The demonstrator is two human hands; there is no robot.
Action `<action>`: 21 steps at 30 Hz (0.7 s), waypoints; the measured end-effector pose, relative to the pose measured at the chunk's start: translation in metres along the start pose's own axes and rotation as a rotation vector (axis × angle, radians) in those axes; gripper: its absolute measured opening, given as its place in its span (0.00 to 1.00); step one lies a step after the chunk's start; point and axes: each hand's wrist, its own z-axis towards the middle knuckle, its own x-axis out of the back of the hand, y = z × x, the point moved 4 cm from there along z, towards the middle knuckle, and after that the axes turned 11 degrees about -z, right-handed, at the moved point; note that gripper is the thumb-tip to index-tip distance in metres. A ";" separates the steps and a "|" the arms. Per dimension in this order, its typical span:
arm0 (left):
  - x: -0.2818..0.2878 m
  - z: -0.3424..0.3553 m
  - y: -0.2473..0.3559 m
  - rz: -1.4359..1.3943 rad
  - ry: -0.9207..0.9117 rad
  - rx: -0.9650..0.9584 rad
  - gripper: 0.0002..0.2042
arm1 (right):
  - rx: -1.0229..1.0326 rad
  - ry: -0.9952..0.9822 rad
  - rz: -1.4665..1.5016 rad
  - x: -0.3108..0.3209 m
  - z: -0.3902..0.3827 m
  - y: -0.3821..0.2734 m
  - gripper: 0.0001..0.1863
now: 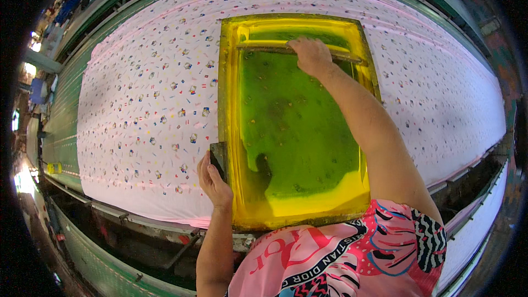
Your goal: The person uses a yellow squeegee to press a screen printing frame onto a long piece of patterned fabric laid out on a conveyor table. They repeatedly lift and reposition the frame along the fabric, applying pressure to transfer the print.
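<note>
On the long printing table (66, 143), over the white fabric (143, 93) with its scatter of small coloured motifs, a yellow-framed printing screen (228, 104) lies flat. I read this as the start of an ink pass.

My right hand (312, 55) is at the far end of the screen, fingers curled down and closed over the squeegee bar (264, 48), which lies crosswise just short of the far frame edge. My left hand (213, 180) is at the near left side of the frame, fingers closed on a dark tab or bracket (218, 157) that juts from the frame there; it looks like a steadying hold.

What the screen holds: the mesh inside the frame is coated with green ink (297, 126), thin and streaky across the middle, with a darker patch near the near-left part. A clean yellow band (319, 195) shows along the near edge, where the ink has not spread. A little ink sits in front of the blade at the far end; how much I cannot tell.

In my judgement the next move calls for a steady pull of the bar toward me, with even pressure across its width, while the left hand keeps the frame from shifting on the cloth. Any slip would smear the print against the motifs already there.

Beyond the table, green rails and a dim workshop floor.
</note>
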 end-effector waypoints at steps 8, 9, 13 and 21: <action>-0.003 0.000 0.002 0.134 0.004 -0.059 0.27 | 0.012 0.165 0.043 -0.011 0.078 0.047 0.31; -0.004 -0.001 0.003 0.126 0.006 -0.050 0.27 | -0.002 0.146 0.036 -0.013 0.083 0.053 0.32; -0.007 -0.002 0.008 0.128 0.002 -0.004 0.28 | -0.003 0.163 -0.030 -0.023 0.085 0.072 0.32; -0.008 0.001 0.008 0.136 -0.018 -0.022 0.27 | 0.157 0.092 -0.033 -0.029 0.092 0.096 0.29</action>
